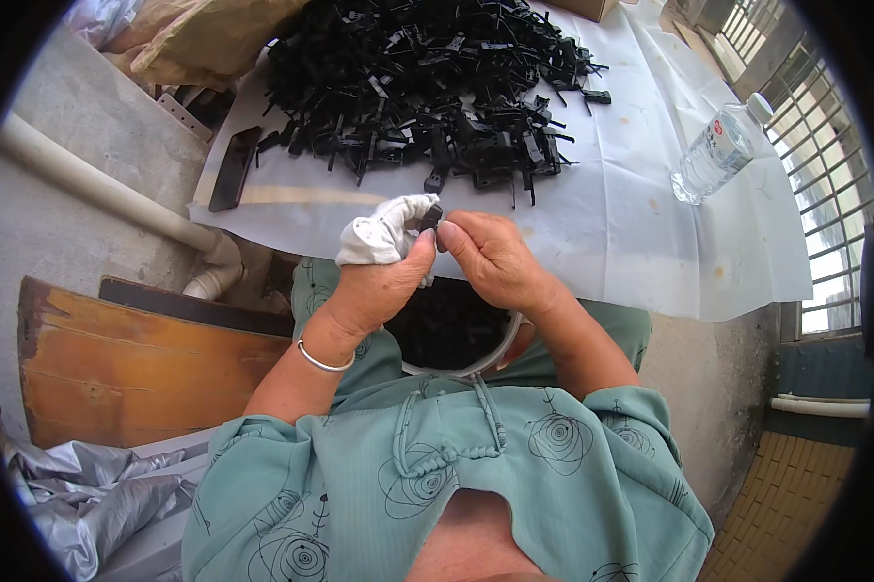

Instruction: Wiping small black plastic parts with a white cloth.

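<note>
My left hand (371, 293) pinches a small black plastic part (432, 217) between thumb and fingers. White cloth (381, 235), looking like a partial glove, covers those fingers, and a bangle circles the wrist. Close against the part's right side, my right hand (497, 254) is bare and closed, its thumb and forefinger pinched at the part's edge. Its other fingers are curled in, and any small piece between the fingertips is hidden. Another black part (435, 181) lies just beyond the hands, at the near edge of a big pile of similar black plastic parts (408, 92).
White sheeting (640, 238) covers the table. A phone (234, 170) lies at its left edge; a clear water bottle (716, 150) is at the right. Below my hands, between my knees, a pale-rimmed bucket (500, 355) holds black pieces. A wooden board (156, 359) and a pipe (107, 184) are left.
</note>
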Action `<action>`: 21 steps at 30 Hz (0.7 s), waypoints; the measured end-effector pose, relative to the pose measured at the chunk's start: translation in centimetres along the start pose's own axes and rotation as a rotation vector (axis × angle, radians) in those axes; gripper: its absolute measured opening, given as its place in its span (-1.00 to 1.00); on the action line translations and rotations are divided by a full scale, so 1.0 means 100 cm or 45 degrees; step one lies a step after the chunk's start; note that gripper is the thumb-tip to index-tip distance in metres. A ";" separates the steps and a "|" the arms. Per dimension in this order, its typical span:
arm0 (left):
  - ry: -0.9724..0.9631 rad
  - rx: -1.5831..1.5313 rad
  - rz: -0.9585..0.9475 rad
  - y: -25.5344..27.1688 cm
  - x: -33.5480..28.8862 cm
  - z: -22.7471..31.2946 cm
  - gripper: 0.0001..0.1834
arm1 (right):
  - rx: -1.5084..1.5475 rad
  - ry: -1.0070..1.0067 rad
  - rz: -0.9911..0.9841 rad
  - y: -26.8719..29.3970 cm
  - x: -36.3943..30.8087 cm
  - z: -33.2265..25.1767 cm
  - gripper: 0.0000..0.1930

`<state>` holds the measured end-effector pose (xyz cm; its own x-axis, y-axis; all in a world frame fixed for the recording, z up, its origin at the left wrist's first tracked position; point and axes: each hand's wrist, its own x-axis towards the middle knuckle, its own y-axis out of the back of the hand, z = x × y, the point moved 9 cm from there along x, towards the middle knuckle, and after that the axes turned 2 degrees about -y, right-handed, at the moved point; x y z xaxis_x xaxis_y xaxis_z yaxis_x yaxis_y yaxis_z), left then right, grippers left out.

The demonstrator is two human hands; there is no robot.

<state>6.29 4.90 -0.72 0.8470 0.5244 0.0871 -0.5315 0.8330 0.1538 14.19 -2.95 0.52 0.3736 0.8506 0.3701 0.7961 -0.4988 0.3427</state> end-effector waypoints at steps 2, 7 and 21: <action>-0.188 0.232 0.047 0.001 -0.001 0.007 -0.71 | 0.012 -0.110 -0.014 -0.003 -0.001 0.007 -0.73; -0.535 0.560 0.109 -0.005 -0.006 0.032 -0.69 | 0.206 -0.276 0.031 -0.015 -0.007 0.038 -0.75; -0.710 0.875 0.135 -0.013 -0.019 0.046 -0.69 | 0.313 -0.226 0.009 -0.020 -0.009 0.032 -0.72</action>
<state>5.44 2.00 3.48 0.7695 0.2813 0.5734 -0.6371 0.4012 0.6582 13.79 -2.18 -3.30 0.4397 0.8739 0.2074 0.8764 -0.4680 0.1136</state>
